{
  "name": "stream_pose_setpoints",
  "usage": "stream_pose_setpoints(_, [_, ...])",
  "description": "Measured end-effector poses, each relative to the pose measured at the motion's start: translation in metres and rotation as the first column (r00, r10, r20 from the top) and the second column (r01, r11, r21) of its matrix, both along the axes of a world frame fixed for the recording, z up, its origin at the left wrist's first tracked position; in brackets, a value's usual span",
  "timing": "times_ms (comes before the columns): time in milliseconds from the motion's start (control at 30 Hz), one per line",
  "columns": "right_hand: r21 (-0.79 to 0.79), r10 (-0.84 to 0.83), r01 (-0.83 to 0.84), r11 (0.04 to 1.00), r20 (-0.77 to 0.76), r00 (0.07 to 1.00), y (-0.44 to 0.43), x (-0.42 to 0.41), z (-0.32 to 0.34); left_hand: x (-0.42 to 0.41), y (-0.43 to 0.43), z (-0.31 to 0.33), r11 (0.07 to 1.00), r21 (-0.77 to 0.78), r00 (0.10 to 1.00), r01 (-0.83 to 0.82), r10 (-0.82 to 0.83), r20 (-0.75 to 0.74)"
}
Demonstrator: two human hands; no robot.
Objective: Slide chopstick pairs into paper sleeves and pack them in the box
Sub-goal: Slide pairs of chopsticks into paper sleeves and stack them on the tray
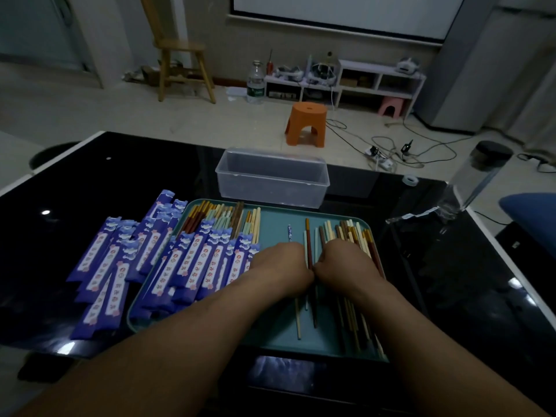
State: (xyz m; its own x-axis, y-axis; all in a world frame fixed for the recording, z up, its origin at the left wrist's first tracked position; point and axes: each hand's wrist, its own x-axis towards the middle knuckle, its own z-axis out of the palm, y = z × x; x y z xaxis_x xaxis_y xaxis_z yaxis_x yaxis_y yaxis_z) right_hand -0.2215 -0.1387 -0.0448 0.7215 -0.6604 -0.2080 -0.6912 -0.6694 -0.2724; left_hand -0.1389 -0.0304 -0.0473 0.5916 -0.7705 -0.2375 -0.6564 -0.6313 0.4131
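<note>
A: Loose chopsticks (346,233)?
B: Right half of the teal tray (270,332), mixed colours. Left hand (282,263) and right hand (346,263) touch, knuckles up, fingers curled down onto them. Which sticks they pinch, cannot tell.
A: Tip?
B: Match one colour, level the ends first. Sleeved pairs (210,257) crowd the tray's left; the open box (270,188) is just behind its far edge.

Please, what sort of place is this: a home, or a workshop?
Probably a home living room, used as a workspace: a white projection screen at the far side, a low white shelf unit with clutter, and an orange plastic stool on the pale tiled floor.
</note>
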Motion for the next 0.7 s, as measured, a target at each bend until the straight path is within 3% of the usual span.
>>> stream_pose_setpoints(333, [0.011, -0.007, 0.008, 1.000, -0.053, 0.999, 0.009, 0.004, 0.008, -0.006, 0.001, 0.011, 0.994, 0.107, 1.000, 0.023, -0.025, 0.018])
stream_pose_setpoints(500, [0.151, -0.102, 0.090, 0.984, 0.071, 0.992, 0.002, -0.001, 0.015, 0.000, 0.005, 0.003, 0.997, 0.044, 0.997, -0.065, 0.066, -0.033])
stream_pose_setpoints(700, [0.493, -0.202, 0.076, 0.867, 0.206, 0.958, -0.002, -0.004, 0.016, 0.011, 0.008, 0.011, 0.990, -0.091, 0.986, -0.112, 0.099, -0.133])
